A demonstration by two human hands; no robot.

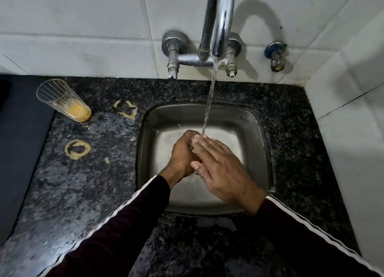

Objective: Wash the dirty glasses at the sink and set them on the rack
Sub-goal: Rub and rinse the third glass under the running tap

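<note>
- Steel sink, square, set in a dark speckled granite counter; white tiled wall behind
- Chrome tap running; thin stream of water falls onto the fingertips of the right hand
- Right hand over the basin, fingers straight and close together, laid flat against the left hand
- Left hand under and beside it, fingers curled inward; whether anything sits inside that curl cannot be told, as the right hand covers it
- Dark sleeves with white stripes on both arms
- Dirty glass stands upright on the counter, well left of the sink, apart from both hands; ribbed clear walls, yellow-orange residue at its bottom
- Yellowish ring stains on the granite between glass and sink; more smears just right of the glass
- Small valve on the wall, right of the tap
</note>
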